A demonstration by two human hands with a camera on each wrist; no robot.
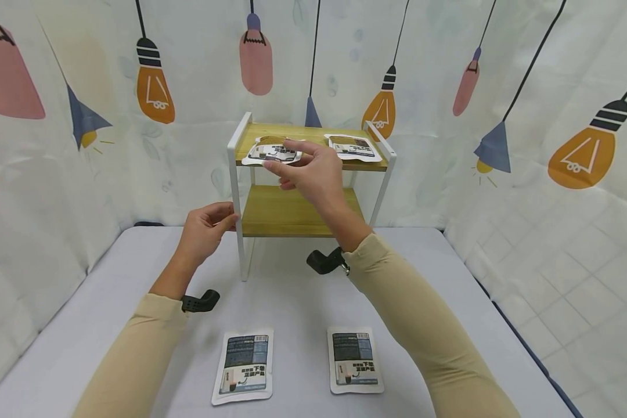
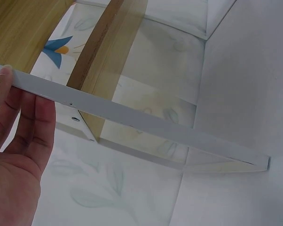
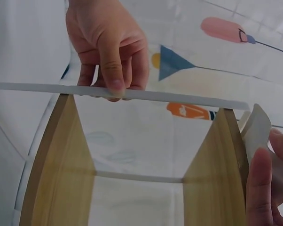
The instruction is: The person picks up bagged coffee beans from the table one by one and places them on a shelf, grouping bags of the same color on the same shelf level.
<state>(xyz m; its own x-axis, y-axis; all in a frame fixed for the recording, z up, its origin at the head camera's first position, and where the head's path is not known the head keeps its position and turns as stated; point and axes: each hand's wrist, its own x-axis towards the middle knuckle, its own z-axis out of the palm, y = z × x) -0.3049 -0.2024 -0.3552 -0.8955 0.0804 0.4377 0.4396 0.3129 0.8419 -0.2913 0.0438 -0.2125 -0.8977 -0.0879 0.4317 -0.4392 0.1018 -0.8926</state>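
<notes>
A two-tier shelf rack (image 1: 287,210) with wooden boards and a white frame stands on the table. My left hand (image 1: 205,232) grips its left front post, thumb on one side and fingers curled behind, as the left wrist view (image 2: 19,136) also shows. On the left part of the top board lies a flat white pouch (image 1: 265,152) with a printed label. My right hand (image 1: 316,174) pinches its right part; in the right wrist view the pouch (image 3: 258,125) projects at the board's front edge. A second pouch (image 1: 352,147) rests at the top board's right.
Two more printed pouches lie on the white table near the front, one on the left (image 1: 244,367) and one on the right (image 1: 355,360). The lower board (image 1: 287,212) sits below the top one. Patterned cloth walls (image 1: 198,157) surround the table's back and sides.
</notes>
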